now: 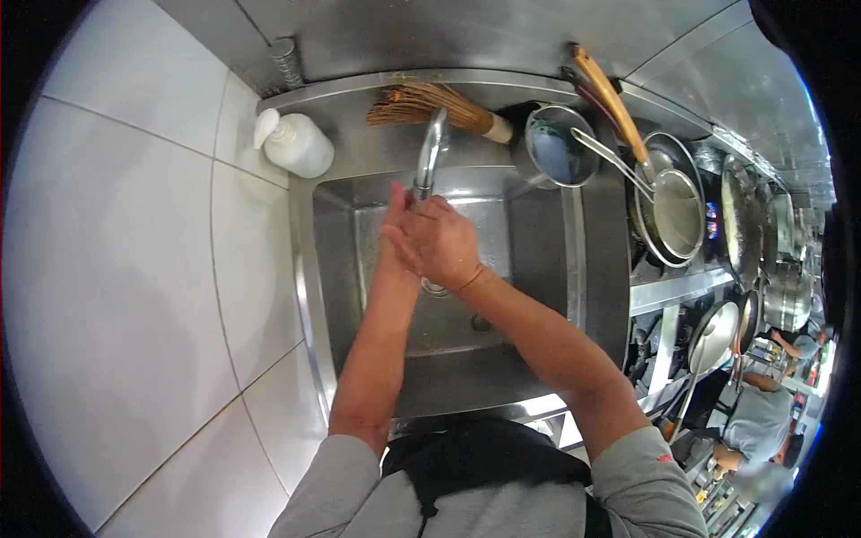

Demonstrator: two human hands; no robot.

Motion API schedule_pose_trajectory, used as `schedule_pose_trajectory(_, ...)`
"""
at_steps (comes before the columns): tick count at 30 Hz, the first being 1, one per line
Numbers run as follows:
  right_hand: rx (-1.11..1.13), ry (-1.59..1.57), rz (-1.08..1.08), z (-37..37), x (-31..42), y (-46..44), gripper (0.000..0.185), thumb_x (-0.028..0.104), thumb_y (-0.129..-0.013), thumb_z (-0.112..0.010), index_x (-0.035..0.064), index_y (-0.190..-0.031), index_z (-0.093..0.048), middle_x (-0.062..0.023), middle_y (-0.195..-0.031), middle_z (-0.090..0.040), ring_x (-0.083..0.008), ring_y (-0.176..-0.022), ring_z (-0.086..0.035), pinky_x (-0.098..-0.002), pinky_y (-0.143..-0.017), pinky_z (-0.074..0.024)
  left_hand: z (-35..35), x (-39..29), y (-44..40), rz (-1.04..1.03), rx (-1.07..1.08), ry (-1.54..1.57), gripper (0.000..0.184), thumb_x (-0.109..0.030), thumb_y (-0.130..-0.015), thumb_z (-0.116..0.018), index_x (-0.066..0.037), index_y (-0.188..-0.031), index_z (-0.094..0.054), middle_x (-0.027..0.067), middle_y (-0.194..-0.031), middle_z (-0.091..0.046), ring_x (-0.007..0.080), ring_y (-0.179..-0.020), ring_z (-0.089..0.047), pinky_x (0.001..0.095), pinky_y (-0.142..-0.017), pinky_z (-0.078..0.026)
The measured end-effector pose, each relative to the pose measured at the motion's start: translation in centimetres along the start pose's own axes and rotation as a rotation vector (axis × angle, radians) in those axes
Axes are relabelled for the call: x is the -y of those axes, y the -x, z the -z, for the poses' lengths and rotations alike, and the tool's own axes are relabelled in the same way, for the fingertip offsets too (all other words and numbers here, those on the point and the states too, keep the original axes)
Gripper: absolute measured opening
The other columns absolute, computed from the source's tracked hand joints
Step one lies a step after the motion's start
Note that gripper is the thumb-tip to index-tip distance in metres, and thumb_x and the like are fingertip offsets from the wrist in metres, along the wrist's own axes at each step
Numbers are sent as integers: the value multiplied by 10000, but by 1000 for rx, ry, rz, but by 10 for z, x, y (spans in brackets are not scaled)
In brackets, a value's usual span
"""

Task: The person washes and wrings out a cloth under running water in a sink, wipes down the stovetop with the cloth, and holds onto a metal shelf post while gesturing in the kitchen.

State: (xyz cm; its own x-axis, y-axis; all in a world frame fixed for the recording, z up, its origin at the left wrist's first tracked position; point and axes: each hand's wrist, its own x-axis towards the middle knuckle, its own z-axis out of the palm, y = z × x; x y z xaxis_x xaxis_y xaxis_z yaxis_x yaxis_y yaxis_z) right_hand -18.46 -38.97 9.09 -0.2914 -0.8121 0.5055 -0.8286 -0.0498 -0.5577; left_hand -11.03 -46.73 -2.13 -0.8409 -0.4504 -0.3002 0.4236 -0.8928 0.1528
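Observation:
Under the curved metal faucet, my two hands are pressed together over a stainless steel sink. My left hand is upright with some fingers stretched towards the faucet; its palm side is hidden. My right hand lies across it, back facing up, its fingers curled against the left hand. I see no object between them. Water from the spout is hard to make out. Below the hands, the sink drain shows in part.
A white pump bottle stands at the sink's back left corner. Behind the faucet lies a bamboo brush, near a metal pot. Strainers and woks line the right. Another person works far right. White tiles cover the left wall.

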Motion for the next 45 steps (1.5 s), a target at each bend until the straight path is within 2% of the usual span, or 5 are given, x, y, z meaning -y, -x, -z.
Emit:
schedule_pose_trajectory(2, 127, 67, -155, 8, -9, -9, 358, 400, -910, -705, 55, -831, -758, -132, -913, -739, -330, -840, -678, -414, -727, -572, -2, 18, -1, -29, 446, 130, 386, -406, -1060, -524, -62, -1179, -652, 111, -1156, -698, 286, -1049, -675, 462, -934, -546)
schedule_pose_trajectory(5, 215, 232, -274, 4, -13, -11, 405, 434, -902, -703, 61, -744, -718, -130, -801, -706, -314, -802, -679, -401, -693, -552, -70, 23, 28, 35, -401, -99, 354, -372, -1079, -505, -62, -1174, -647, 107, -1169, -686, 275, -1058, -670, 426, -918, -551)
schedule_pose_trajectory(23, 388, 437, -209, 27, -75, 7, 339, 389, -956, -607, 96, -872, -755, -161, -810, -711, -360, -775, -659, -499, -815, -475, -1, 5, 20, 229, -116, -154, 307, -364, -1044, -603, -64, -1054, -670, 77, -998, -699, 201, -941, -685, 375, -836, -558)
schedule_pose_trajectory(29, 536, -680, -789, 64, -46, -25, 510, 460, -942, -694, 34, -1223, -700, -179, -1011, -720, -300, -957, -689, -416, -953, -512, -86, -14, 24, 10, -295, -478, 485, -514, -1053, -549, -53, -1177, -637, 91, -1055, -670, 212, -978, -661, 383, -868, -557)
schedule_pose_trajectory(45, 280, -585, -607, 106, -11, -26, 289, 292, -1021, -664, 10, -1033, -728, -60, -856, -702, -137, -800, -615, -324, -721, -515, 21, -3, 85, 106, -306, -1335, 200, -138, -892, -815, 5, -1015, -750, 89, -1223, -688, 145, -1131, -630, 321, -910, -544)
